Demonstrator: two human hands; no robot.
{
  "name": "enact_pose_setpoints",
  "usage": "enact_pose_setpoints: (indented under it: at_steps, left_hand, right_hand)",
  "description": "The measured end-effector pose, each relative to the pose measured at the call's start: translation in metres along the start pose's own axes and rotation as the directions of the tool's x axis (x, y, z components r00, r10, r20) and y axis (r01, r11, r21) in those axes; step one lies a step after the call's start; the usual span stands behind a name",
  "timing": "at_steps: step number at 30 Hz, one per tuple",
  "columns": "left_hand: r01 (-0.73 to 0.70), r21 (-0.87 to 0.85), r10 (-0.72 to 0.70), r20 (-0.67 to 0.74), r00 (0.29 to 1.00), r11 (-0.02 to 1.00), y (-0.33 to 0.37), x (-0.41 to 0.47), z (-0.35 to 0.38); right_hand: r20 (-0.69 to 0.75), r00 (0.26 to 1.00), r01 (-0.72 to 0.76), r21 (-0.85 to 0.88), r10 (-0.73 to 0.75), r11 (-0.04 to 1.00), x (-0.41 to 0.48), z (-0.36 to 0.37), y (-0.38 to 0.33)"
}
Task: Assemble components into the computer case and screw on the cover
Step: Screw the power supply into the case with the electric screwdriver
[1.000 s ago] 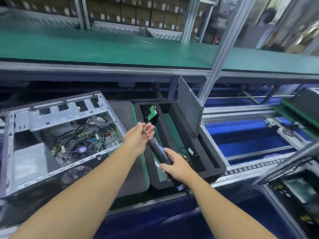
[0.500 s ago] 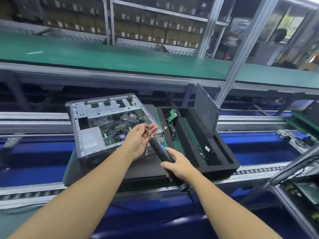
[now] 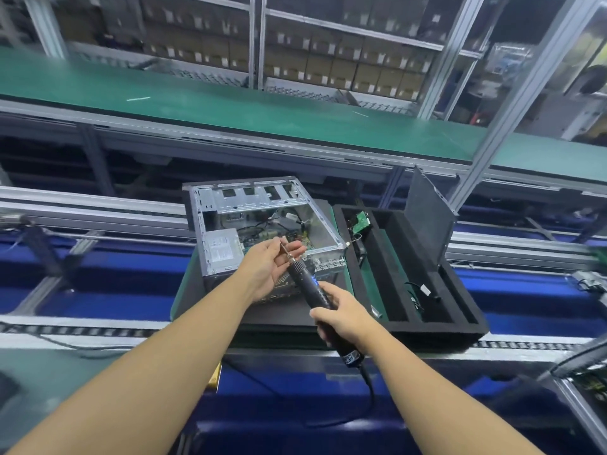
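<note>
Silver computer case (image 3: pixel 262 221) sits open mid-frame, wires and boards inside, no lid on. The left hand (image 3: pixel 266 266) pinches the tip of the black screwdriver (image 3: pixel 308 289). The right hand (image 3: pixel 343 320) grips its handle. Further right, a foam tray (image 3: pixel 440 333) holds a green board (image 3: pixel 362 221) and small cables (image 3: pixel 422 290). The dark cover (image 3: pixel 427 221) leans behind it, so I think lots is left.

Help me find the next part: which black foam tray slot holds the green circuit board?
The slot nearest the open metal computer case; the next slot holds loose cables instead.

Open grey computer case (image 3: pixel 249 200), on its side
</note>
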State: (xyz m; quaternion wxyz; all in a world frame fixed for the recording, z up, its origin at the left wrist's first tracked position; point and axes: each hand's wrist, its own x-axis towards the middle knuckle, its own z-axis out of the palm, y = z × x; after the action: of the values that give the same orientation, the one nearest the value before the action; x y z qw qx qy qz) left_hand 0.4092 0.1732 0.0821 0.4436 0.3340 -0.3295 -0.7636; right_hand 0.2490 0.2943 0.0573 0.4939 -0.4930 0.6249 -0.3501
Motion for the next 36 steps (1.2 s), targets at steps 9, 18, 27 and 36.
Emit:
enact_pose_setpoints:
  at_steps: [9,18,27,36]
  left_hand:
    - [0.011,0.09,0.0,-0.117,0.993,0.996,0.001,-0.014,-0.011]
    - [-0.034,0.841,0.162,-0.064,0.985,0.54,0.024,0.006,-0.048]
    - [0.104,0.926,0.224,-0.021,0.974,-0.364,0.031,0.055,-0.114]
    - [0.217,0.828,0.156,-0.158,0.975,-0.516,0.034,0.12,-0.113]
  right_hand:
    - [0.026,1.0,0.008,-0.062,-0.007,0.998,-0.01,0.023,-0.003]
    - [0.085,0.995,0.038,0.074,-0.044,0.997,-0.007,0.047,0.018]
    - [0.138,0.986,-0.102,0.083,0.09,0.991,0.0,0.081,0.099]
    - [0.202,0.963,-0.196,0.058,0.18,0.979,0.019,0.117,0.144]
